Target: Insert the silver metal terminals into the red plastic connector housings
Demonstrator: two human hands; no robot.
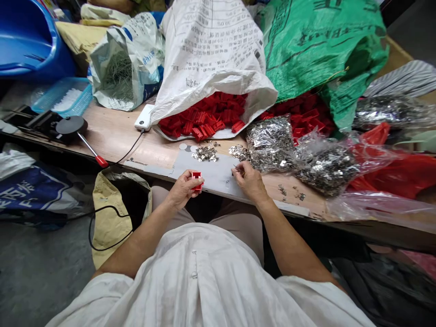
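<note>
My left hand (181,190) is closed on a small red plastic housing (196,175), gripped between thumb and fingers just over the table's front edge. The housing's open, hollow side faces up toward me. My right hand (251,182) hovers over the grey work mat (218,175) with thumb and fingertips pinched together. Whatever is between those fingertips is too small to make out. Just beyond it lies a pile of small metal pieces (238,152), and a second heap of metal pieces (205,154) sits farther left on the mat.
A white woven sack (218,50) spills red plastic parts (204,120). To its right stand a green sack (320,45) and plastic bags of metal pieces (270,141). A white power bank (144,117) with a black cable and a lever tool (72,127) occupy the left side.
</note>
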